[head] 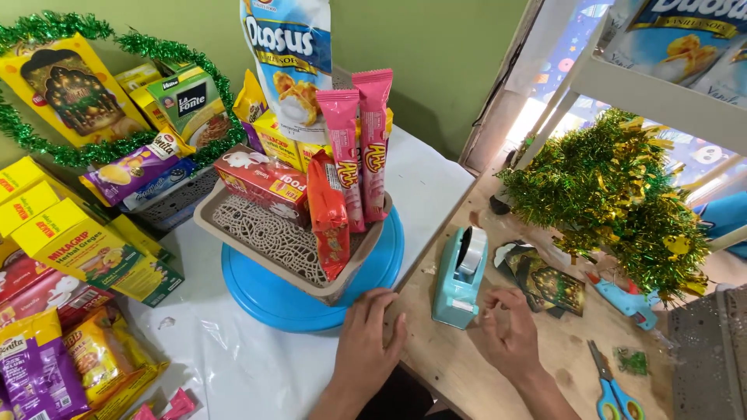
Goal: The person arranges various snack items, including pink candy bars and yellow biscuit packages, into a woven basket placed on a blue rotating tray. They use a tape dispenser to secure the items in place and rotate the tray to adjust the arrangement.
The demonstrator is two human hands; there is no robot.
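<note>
Wooden table: tape dispenser between 2 hands.

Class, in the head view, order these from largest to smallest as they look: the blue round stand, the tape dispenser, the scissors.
1. Blue round stand
2. Tape dispenser
3. Scissors, partly cut off at the frame edge, so less sure.

Green-gold tinsel heap at right; blue-handled scissors on wooden table; yellow snack boxes stacked at left; tinsel-ringed hamper behind.
</note>
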